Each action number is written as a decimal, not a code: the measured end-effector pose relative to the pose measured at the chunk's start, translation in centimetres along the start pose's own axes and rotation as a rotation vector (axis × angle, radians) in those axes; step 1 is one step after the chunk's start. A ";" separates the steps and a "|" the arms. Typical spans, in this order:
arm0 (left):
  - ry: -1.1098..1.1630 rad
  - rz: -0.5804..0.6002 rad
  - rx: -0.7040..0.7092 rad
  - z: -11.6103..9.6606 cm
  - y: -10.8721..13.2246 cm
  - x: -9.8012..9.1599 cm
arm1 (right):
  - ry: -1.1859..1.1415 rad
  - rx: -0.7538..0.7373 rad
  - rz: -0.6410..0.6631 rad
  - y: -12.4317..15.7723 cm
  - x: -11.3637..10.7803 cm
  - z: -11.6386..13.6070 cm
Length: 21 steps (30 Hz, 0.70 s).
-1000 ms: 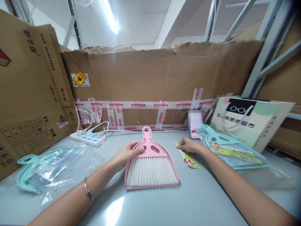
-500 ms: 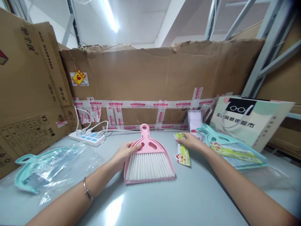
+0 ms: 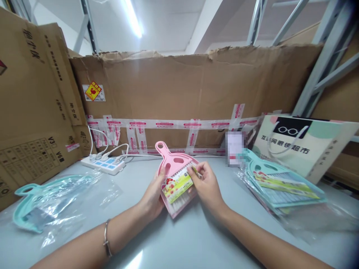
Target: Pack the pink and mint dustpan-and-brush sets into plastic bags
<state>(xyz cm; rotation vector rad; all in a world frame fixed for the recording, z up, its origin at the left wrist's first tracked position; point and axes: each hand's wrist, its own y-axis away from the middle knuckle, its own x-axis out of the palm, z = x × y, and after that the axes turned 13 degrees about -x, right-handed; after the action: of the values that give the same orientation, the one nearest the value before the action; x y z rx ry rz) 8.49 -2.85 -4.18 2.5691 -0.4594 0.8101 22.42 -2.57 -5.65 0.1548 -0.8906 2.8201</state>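
Note:
A pink dustpan (image 3: 175,160) with a matching white-bristled brush (image 3: 179,203) nested in it is tilted, its looped handle toward the back. My left hand (image 3: 153,194) is closed on its left edge. Across the bristles lies a yellow-green printed card label (image 3: 178,185) with red pictures. My right hand (image 3: 206,186) pinches the label's right end, close to the pan's right edge. Part of the bristles is hidden under the label and the right fingers.
Bagged turquoise dustpan sets lie on the right (image 3: 286,183), beside a paper bag (image 3: 305,149). Another turquoise dustpan (image 3: 30,203) in clear plastic (image 3: 75,209) is on the left. Behind are a power strip (image 3: 103,164) and a large cardboard box (image 3: 168,89).
My right hand has brought the label leftward from the table onto the bristles. The pink dustpan has turned, its handle leaning left, and my left hand has shifted along its edge.

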 end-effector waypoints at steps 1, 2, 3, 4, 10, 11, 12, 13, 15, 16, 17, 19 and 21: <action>-0.012 0.021 0.013 0.2 0.2 0.2 | 0.035 -0.018 0.021 0.1 -0.1 -0.1; -0.026 0.034 0.028 0.4 0.4 0.3 | 0.065 -0.032 0.034 0.1 -0.2 -0.1; -0.044 0.044 0.040 0.5 0.5 0.3 | 0.085 -0.038 0.039 0.0 -0.4 0.0; -0.064 0.052 0.048 0.5 0.6 0.3 | 0.096 -0.034 0.038 0.0 -0.5 0.0; -0.143 0.036 0.109 0.2 0.5 0.0 | 0.089 0.015 0.038 -0.4 -0.7 0.5; -0.141 0.023 0.110 0.1 0.5 0.0 | 0.093 0.016 0.023 -0.5 -0.8 0.7; -0.137 0.012 0.107 -0.1 0.6 0.0 | 0.106 -0.006 -0.020 -0.7 -1.0 0.9; -0.131 0.004 0.102 -0.2 0.7 0.0 | 0.131 -0.054 -0.093 -0.8 -1.3 1.1; -0.112 -0.013 0.104 -0.6 1.0 0.1 | 0.186 -0.162 -0.290 -1.1 -1.9 1.4; -0.101 -0.022 0.113 -0.8 1.1 0.1 | 0.183 -0.173 -0.369 -1.1 -2.2 1.4; -0.089 -0.030 0.123 -0.9 1.1 0.1 | 0.141 -0.126 -0.382 -1.1 -2.4 1.5; -0.078 -0.031 0.134 -0.8 1.1 0.0 | -0.069 0.111 -0.200 -0.8 -2.3 1.4; -0.107 -0.002 0.129 -0.6 0.8 -0.2 | -0.320 0.370 0.052 -0.2 -1.7 1.3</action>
<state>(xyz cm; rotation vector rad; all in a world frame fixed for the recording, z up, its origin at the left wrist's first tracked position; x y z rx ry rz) 7.72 -3.22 -3.56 2.7423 -0.4503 0.7259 24.17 -3.40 -4.73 0.6559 -0.4139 3.0319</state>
